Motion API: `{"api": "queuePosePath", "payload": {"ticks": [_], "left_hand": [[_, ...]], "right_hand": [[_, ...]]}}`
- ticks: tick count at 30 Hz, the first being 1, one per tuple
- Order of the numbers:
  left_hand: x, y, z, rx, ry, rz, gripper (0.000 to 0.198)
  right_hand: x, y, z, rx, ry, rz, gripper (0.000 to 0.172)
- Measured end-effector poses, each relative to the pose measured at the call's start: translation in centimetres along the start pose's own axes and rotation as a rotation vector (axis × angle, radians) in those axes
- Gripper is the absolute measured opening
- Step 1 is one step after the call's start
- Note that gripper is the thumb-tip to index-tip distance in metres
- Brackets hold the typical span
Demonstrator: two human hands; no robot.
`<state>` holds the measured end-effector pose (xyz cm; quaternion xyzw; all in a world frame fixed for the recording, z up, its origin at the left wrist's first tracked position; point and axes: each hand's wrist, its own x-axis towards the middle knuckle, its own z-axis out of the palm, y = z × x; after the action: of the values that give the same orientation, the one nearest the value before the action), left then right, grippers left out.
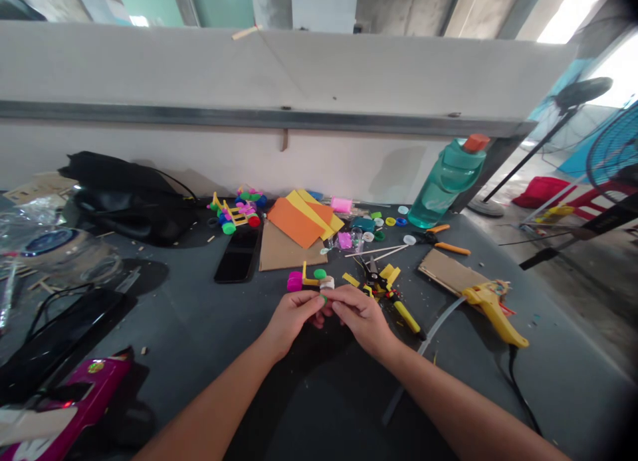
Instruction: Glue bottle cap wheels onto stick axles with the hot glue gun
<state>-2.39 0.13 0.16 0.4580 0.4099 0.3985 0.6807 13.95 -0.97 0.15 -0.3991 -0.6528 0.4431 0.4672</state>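
Observation:
My left hand and my right hand meet at the middle of the dark table, fingertips closed together. Between them shows a small green piece, mostly hidden by the fingers. Just beyond the fingertips is a little craft model with a magenta block, yellow sticks, a green cap and a white cap. Whether the fingers touch that model is unclear. To the right of my right hand lie yellow-handled pliers and yellow scraps.
A yellow glue gun with a cord rests at right by a cardboard piece. Behind stand a teal bottle, coloured paper, loose caps and another colourful model. Leftward are a phone and black bag.

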Motion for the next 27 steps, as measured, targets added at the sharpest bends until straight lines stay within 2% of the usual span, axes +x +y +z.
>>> {"api": "queuePosePath", "payload": {"ticks": [16, 20, 27], "left_hand": [[0.1, -0.08, -0.05, 0.025, -0.02, 0.013, 0.022], [0.09, 0.06, -0.05, 0.057, -0.024, 0.016, 0.024], [-0.02, 0.18, 0.11, 0.065, -0.03, 0.001, 0.027]], "right_hand": [[0.08, 0.18, -0.05, 0.079, -0.025, -0.023, 0.025], [0.02, 0.35, 0.13, 0.038, 0.003, 0.011, 0.028], [0.02, 0.65, 0.28, 0.066, 0.091, 0.126, 0.017]]}}
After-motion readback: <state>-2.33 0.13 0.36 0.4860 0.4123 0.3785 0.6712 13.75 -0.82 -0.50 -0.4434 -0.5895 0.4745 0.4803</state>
